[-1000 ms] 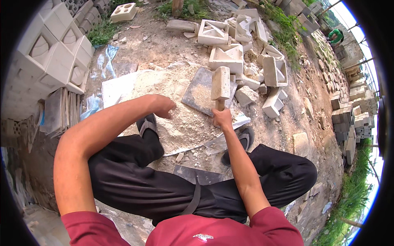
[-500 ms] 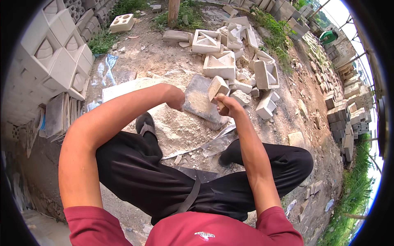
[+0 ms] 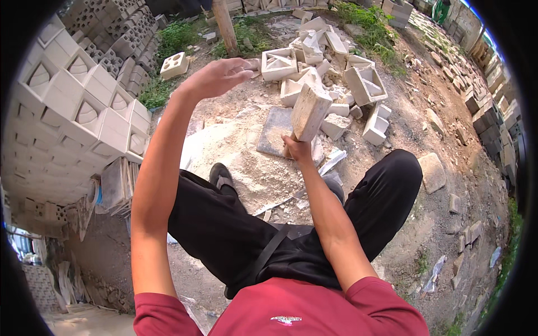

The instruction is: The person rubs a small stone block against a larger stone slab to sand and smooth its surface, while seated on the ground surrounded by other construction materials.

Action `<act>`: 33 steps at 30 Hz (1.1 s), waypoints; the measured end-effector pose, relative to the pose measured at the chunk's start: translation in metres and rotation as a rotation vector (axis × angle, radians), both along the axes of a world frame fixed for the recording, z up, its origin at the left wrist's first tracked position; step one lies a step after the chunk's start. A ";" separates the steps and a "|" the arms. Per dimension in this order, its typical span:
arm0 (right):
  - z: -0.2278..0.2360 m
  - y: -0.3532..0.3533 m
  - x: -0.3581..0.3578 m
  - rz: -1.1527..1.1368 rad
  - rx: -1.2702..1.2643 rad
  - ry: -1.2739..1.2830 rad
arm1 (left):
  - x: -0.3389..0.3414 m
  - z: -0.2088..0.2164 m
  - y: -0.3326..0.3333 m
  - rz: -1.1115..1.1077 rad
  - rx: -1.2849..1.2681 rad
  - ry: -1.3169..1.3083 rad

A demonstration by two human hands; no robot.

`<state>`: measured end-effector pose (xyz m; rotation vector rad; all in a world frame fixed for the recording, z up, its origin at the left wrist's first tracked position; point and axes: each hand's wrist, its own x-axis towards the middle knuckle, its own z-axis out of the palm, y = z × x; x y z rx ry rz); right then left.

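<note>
My right hand (image 3: 297,149) is wrapped round the short handle of a mallet (image 3: 311,112), whose thick, pale, dusty head points upward. Beneath it a flat grey slab (image 3: 273,127) lies on the ground, partly dusted with crumbs. To its left spreads a heap of pale crushed material (image 3: 238,154). My left hand (image 3: 217,77) is raised at the far side, fingers stretched out and holding nothing. In the picture its fingertips come close to a broken, cream-coloured decorative block (image 3: 279,64); whether they touch it, I cannot tell.
Broken blocks and chunks (image 3: 335,126) are piled beyond and right of the slab. Stacked decorative blocks (image 3: 84,112) form a wall at left. A wooden post (image 3: 225,28) stands at the back. Loose stones (image 3: 432,172) lie right of my bent knee.
My left hand has left the slab's edge, moved away from me and opened. My right hand has lifted the mallet, tipping its head upright. The view has shifted.
</note>
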<state>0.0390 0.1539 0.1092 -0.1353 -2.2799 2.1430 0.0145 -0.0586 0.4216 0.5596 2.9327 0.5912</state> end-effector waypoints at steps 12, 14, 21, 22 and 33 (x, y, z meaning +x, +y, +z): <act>0.002 -0.104 -0.005 -0.143 -0.032 -0.561 | 0.121 -0.006 0.011 0.346 0.185 -0.263; 0.002 -0.100 -0.014 -0.162 0.062 -0.565 | 0.140 0.015 0.036 0.355 0.224 -0.425; 0.042 -0.105 0.020 0.033 -0.319 -0.297 | 0.166 -0.004 0.066 0.266 -0.113 0.011; 0.022 -0.095 0.009 0.059 -0.251 -0.263 | 0.154 -0.007 0.075 0.230 -0.010 -0.071; -0.008 0.010 0.000 0.151 0.655 -0.295 | 0.058 -0.016 0.043 0.107 0.226 -0.064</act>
